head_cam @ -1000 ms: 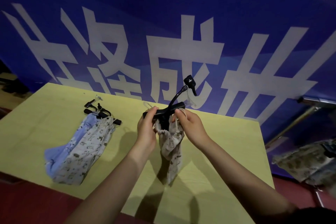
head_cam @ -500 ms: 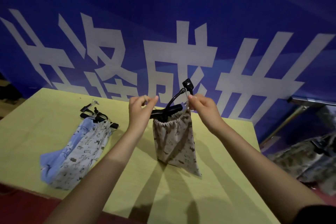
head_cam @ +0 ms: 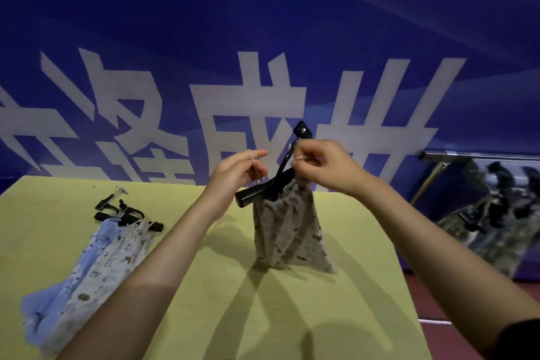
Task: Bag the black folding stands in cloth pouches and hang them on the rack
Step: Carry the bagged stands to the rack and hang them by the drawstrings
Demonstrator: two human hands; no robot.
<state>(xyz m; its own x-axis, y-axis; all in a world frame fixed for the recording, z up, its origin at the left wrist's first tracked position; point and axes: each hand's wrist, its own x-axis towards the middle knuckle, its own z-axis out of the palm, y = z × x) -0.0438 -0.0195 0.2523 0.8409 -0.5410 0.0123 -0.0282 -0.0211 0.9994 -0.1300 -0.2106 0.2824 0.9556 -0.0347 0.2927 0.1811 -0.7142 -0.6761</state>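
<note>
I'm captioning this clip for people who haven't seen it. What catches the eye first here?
At centre, the left hand and right hand each pinch a drawstring, holding up a beige patterned pouch with a black folding stand poking out over the yellow table. Behind looms a blue banner; two filled pouches lie at left.

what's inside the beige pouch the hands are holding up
A black folding stand: one bar end and its curved neck stick out of the gathered mouth of the beige pouch. The rest is hidden by cloth.
</note>
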